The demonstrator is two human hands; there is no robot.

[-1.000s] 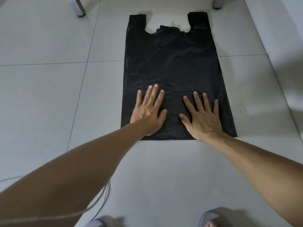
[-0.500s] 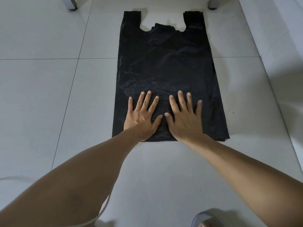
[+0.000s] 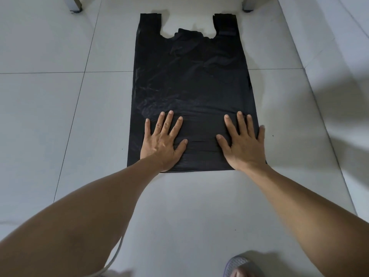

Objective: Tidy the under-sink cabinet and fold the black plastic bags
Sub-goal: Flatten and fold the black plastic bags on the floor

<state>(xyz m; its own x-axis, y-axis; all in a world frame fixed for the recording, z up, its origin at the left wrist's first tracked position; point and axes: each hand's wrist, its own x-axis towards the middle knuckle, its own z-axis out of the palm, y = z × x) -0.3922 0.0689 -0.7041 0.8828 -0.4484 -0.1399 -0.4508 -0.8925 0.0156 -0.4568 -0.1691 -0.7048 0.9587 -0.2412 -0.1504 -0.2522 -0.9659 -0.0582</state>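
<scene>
The black plastic bag (image 3: 191,92) lies flat under both hands' straight, spread fingers (image 3: 169,122), apparently pressing its near end.

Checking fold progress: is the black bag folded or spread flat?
Spread flat: the black bag lies full length, both handles showing, hands pressing its near end.

Black bag (image 3: 191,86): thin plastic film, faintly glossy, finely creased. Floor (image 3: 50,116): smooth pale tiles, matt sheen, thin grout lines. Slipper (image 3: 237,265): ribbed grey rubber or plastic.
</scene>
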